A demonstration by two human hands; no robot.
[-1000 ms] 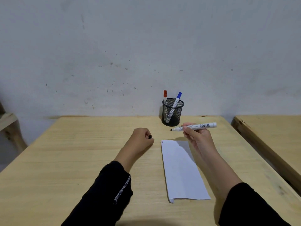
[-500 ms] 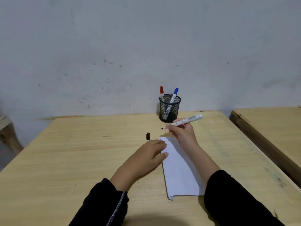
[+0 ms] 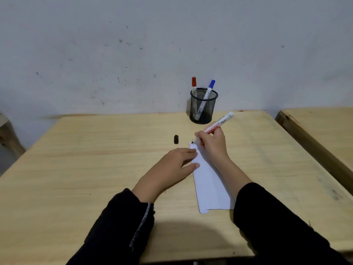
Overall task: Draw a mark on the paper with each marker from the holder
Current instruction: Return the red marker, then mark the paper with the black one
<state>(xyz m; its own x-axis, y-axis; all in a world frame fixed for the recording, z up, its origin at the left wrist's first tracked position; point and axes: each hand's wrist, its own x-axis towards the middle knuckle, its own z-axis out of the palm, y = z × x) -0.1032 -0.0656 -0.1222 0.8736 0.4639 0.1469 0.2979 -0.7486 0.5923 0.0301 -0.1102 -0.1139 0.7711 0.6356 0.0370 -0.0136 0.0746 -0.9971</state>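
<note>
A white strip of paper lies on the wooden table. My right hand grips an uncapped black marker, its tip touching the paper's far left corner. My left hand lies flat, fingers apart, pressing the paper's left edge. The marker's black cap stands on the table just left of the paper's far end. A black mesh holder at the table's back edge contains a red-capped marker and a blue-capped marker.
A grey wall rises right behind the table. A second wooden table stands to the right across a narrow gap. Part of a wooden frame shows at the far left.
My left hand set the cap down on the table and moved onto the paper's left edge. My right hand lowered the marker until its tip met the paper's far corner.
</note>
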